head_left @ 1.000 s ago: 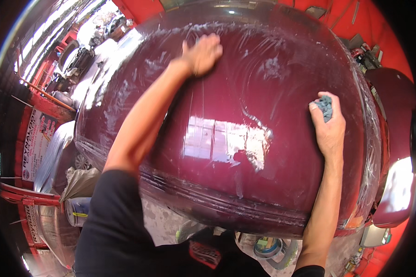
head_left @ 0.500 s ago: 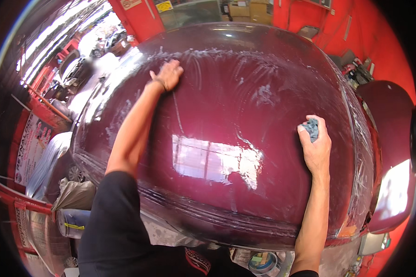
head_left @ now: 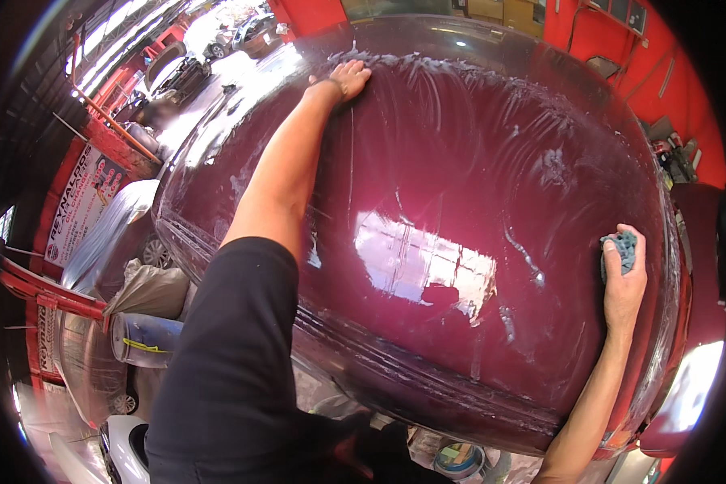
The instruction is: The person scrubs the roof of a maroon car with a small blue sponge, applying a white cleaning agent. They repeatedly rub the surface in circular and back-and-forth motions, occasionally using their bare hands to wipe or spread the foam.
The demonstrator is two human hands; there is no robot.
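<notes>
A large, glossy dark red car panel (head_left: 452, 169) stretches out before me, wet and streaked with whitish smears. My left hand (head_left: 348, 79) lies flat on its far left part, beside a whitish band of residue (head_left: 427, 60). That hand holds nothing, and its fingers are stretched out. Toward the right side of the panel, my right hand (head_left: 631, 281) grips a crumpled blue-grey wad (head_left: 627, 247) between thumb and fingers. Whether the wad is cloth or something else I cannot make out. It seems to be against the panel's surface.
Clear plastic film (head_left: 666, 266) covers the panel's right edge. A round can (head_left: 458, 460) stands below the near edge. At left are a blue drum (head_left: 141, 339), a red rail (head_left: 52, 286) and a plastic-draped car (head_left: 117, 234). Red walls (head_left: 661, 64) rise behind.
The view has shifted, so the panel sits farther right in the picture. My right hand has slid nearer to me with the wad. My left hand has moved slightly farther, toward the whitish band.
</notes>
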